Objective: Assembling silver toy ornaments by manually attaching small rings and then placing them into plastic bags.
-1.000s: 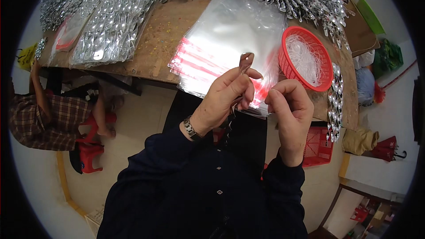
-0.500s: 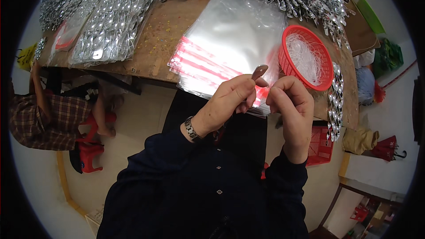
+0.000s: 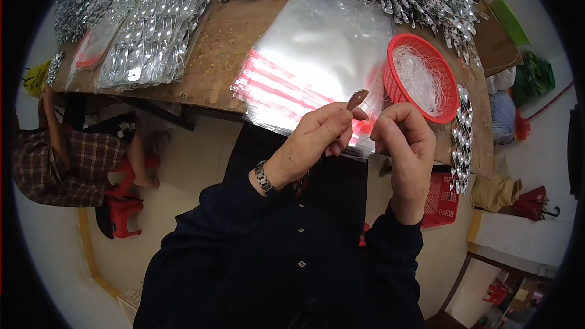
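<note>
My left hand (image 3: 317, 137), with a watch at its wrist, pinches a shiny silver strip (image 3: 358, 99) between thumb and fingers. The strip's rounded end sticks up and shows small holes; the rest of it is hidden. Close by on the right, my right hand (image 3: 405, 149) is closed in a pinch, thumb against forefinger. A thin thread (image 3: 364, 141) shows faintly between the two hands. Under and beyond them lies a stack of clear plastic bags (image 3: 323, 36) with red bands. A red basket (image 3: 453, 85) of whitish threads (image 3: 420, 79) stands beyond my right hand.
Silver twisted strips (image 3: 152, 36) lie heaped along the table (image 3: 225, 42), and more hang (image 3: 462, 140) over its right edge. A lower red basket (image 3: 440, 201) sits beneath. At the left, a person in a checked shirt (image 3: 67, 164) sits near a red stool (image 3: 126, 214).
My right hand has moved slightly to the right, widening the gap to my left hand. My left hand still holds the silver strip in nearly the same place.
</note>
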{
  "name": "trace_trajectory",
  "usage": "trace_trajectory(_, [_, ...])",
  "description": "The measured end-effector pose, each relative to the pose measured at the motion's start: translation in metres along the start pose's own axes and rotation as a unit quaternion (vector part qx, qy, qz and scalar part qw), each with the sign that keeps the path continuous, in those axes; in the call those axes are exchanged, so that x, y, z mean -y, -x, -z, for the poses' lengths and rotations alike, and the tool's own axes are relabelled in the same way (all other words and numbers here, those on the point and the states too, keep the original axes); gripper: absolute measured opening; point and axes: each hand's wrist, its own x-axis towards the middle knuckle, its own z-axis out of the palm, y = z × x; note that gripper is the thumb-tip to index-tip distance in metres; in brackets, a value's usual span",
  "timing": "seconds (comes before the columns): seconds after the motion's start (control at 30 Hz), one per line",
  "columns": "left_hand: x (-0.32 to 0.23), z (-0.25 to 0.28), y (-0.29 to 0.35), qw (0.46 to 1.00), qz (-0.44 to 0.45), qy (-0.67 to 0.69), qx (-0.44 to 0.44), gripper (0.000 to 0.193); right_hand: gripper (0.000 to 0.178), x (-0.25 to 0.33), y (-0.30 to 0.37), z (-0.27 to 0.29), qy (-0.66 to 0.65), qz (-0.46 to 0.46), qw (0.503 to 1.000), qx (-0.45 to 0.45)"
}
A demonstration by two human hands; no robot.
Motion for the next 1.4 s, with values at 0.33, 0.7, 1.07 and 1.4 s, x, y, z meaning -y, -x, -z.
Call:
trace_trajectory(0.33, [0.0009,-0.0011,0.0012,1.000,0.007,0.007,0.006,0.040,0.007,-0.0011,0.0006,-0.0021,0.015,-0.007,1.000,-0.007])
trace_trajectory(0.7, [0.0014,-0.0037,0.0019,1.000,0.011,-0.009,0.009,0.040,0.007,-0.0015,-0.0001,-0.0030,0.025,-0.004,1.000,-0.008])
trace_trajectory(1.07, [0.0011,-0.0027,0.0023,1.000,0.007,0.007,0.011,0.041,0.007,-0.0047,-0.0005,-0.0018,0.032,-0.007,0.999,-0.007])
trace_trajectory(1.4, [0.0020,-0.0039,0.0014,1.000,0.011,-0.003,0.014,0.039,0.006,-0.0071,-0.0002,-0.0022,0.030,0.004,1.000,-0.003])
